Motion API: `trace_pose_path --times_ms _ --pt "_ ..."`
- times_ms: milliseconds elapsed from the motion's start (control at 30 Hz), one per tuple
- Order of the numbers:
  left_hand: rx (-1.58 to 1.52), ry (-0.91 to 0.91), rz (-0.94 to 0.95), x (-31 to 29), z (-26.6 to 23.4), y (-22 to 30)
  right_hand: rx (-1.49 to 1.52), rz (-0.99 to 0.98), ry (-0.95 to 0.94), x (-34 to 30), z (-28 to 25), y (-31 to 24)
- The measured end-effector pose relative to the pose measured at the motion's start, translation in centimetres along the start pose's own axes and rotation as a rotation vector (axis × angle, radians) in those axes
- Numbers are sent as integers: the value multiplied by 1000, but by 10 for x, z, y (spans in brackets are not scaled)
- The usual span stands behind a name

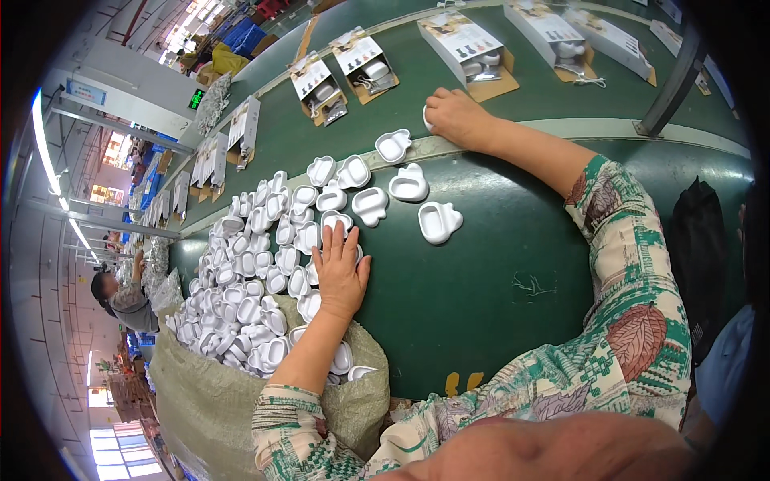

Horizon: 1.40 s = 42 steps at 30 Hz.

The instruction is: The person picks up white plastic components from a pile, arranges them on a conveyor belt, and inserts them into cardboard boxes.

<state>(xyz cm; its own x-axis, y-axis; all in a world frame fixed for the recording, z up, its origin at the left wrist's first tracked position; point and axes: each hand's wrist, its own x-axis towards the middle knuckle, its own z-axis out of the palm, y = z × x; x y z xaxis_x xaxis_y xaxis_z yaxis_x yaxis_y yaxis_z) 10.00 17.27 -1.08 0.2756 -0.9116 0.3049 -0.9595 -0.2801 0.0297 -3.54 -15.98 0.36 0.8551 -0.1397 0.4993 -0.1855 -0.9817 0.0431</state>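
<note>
My left hand (341, 272) lies with its fingers stretched out over the right edge of a heap of small white plastic dishes (249, 264). Each dish is a rounded shell with a hollow and small bumps at one end. The heap spills from a woven sack (192, 401) onto the green tabletop. Across the table's far rail, my right hand (461, 120) grips a white piece (427, 119), mostly covered by the fingers; it looks like one of the dishes. Between the hands a few dishes lie singly, such as a dish (439, 222) hollow side up.
Beyond the rail runs a green belt (277, 100) with several open cartons, among them a carton (468, 48) with white parts inside. A metal post (676, 80) rises at the right. Another person (128, 297) stands at the far left. A dark cloth (698, 248) hangs at right.
</note>
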Motion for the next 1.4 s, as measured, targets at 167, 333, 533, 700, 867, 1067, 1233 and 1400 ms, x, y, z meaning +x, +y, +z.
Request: trace_pose_path --times_ms 167,333,533,700,867,1067,1233,1400 --pt "-25 4 -9 -2 1 1 47 35 132 12 8 19" --pt "-14 11 -23 -4 -6 -1 -59 -16 162 72 20 41" --pt "-58 20 -25 0 1 1 -193 241 311 96 38 86" --pt "-28 19 -14 -1 -3 -1 152 114 404 62 31 56" --pt "-35 32 -21 -2 -5 -1 409 -311 212 22 -1 -23" --pt "-48 23 -21 -1 0 0 195 -358 175 23 10 -21" --pt "-45 7 -36 -3 -4 -1 -70 -239 286 28 3 18" --pt "-49 2 -22 2 -4 1 -302 -70 341 44 15 78"
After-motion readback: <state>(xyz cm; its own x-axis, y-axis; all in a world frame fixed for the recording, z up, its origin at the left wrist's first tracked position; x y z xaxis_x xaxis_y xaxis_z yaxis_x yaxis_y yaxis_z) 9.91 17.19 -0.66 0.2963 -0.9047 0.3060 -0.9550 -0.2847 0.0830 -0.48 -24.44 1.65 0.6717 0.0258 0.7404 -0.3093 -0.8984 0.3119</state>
